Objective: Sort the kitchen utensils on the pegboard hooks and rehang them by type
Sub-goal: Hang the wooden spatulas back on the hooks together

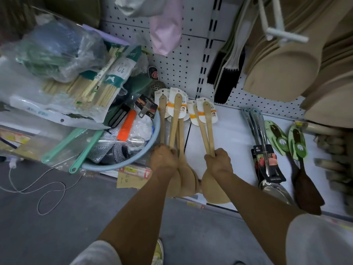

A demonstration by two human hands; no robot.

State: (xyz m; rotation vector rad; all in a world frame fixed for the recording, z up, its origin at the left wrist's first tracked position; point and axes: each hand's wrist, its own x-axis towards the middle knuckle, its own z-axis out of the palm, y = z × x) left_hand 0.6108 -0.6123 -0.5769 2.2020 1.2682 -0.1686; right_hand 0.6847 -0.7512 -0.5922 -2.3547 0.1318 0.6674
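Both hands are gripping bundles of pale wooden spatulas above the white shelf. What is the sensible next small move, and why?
Probably merge the bundles: bring the right hand and its two pale wooden spatulas over to the left hand, which grips about three of the same type. Handles and card tags already point up toward the white pegboard, so one free hand could then hang them.

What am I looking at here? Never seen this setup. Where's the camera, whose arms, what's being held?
There is no robot. A person wears one wide-angle camera on the head, looking down at their own bare arms. The left hand grips a bunch of wooden spatulas by the handles; the right hand grips two more. Below is a white shelf with metal ladles and dark wooden spoons lying on it, a blue basin of mixed utensils at left, and a pegboard behind.
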